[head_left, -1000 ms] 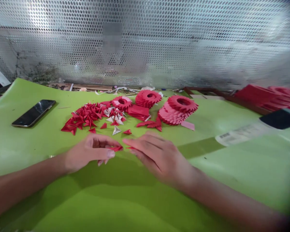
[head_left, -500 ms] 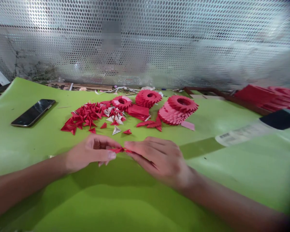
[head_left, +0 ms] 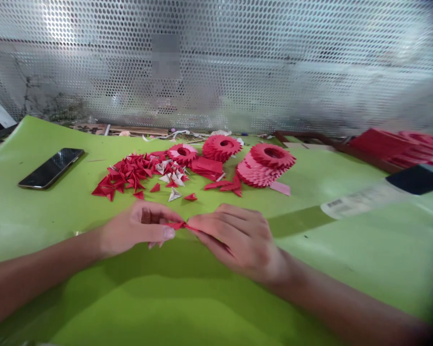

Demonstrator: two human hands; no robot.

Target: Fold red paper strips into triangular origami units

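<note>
2 hands meet at the near centre of the green table [head_left: 202,307]. Our left hand [head_left: 137,233] pinches a red folded paper piece [head_left: 176,224] between thumb and fingertips, closed tight on it. Our right hand [head_left: 238,238] grips the right end of the same paper, fingers curled shut; we cannot tell whether it is 1 piece or 2. Farther off lies a pile of red triangles [head_left: 130,175], with red paper rings [head_left: 220,146] to its right. 1 phone [head_left: 50,167] lies far left.

head view; worn on head; faces forward and down; close above green table [head_left: 202,298]; perforated screen [head_left: 274,62] behind
</note>
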